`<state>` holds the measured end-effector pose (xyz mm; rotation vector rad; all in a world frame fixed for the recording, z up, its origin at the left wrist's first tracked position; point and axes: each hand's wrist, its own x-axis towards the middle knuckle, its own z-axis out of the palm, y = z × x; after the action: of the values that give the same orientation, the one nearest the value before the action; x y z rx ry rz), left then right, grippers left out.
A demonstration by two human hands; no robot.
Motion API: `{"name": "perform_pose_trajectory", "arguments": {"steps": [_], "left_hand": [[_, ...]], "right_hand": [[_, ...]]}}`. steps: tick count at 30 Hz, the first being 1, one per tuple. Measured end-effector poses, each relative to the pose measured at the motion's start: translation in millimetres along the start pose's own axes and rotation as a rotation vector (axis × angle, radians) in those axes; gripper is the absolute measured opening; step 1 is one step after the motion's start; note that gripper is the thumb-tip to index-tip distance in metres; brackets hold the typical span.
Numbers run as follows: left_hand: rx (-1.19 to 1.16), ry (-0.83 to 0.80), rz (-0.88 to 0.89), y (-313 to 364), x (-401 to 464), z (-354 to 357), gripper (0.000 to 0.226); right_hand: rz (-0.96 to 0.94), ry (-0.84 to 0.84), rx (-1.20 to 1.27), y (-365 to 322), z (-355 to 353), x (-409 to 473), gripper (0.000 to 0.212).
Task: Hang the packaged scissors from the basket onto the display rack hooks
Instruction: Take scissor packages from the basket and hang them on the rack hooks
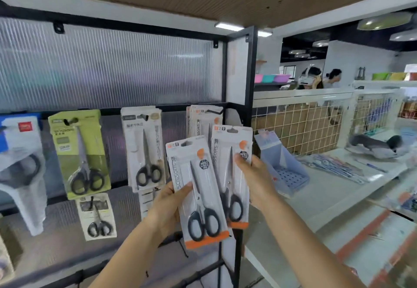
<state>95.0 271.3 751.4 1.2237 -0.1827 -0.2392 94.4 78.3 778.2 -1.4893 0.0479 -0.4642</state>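
My left hand [168,206] grips a white-and-orange pack of black-handled scissors [198,193] by its left edge, thumb on the front. My right hand [255,179] holds a second matching pack [233,175] by its right edge, a little higher and partly behind the first. Both packs are in front of the display rack [252,66]. Matching packs [203,118] hang on a hook [214,111] at the rack's upper right, just above the held ones. The basket is out of view.
Other scissors packs hang along the rack: a green one [79,152], a white one [144,147], a small one lower down [97,215] and a blue one at far left [18,143]. A white counter [327,197] with a blue stand [282,163] lies right. People stand far behind.
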Motion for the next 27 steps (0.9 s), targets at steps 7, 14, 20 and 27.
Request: {"name": "perform_pose_trajectory", "arguments": {"steps": [7,14,20,27], "left_hand": [[0.02,0.044,0.089,15,35,-18,0.017],[0.045,0.018,0.132,27,66,-26,0.015],[0.095,-0.006,0.107,23,84,-31,0.014],[0.12,-0.02,0.09,20,95,-31,0.02]], "right_hand": [[-0.055,0.001,-0.053,-19,1,55,0.005],[-0.048,0.025,-0.088,-22,15,88,0.009],[-0.023,0.033,-0.102,-9,14,99,0.018],[0.026,0.004,-0.103,-6,17,118,0.016]]}}
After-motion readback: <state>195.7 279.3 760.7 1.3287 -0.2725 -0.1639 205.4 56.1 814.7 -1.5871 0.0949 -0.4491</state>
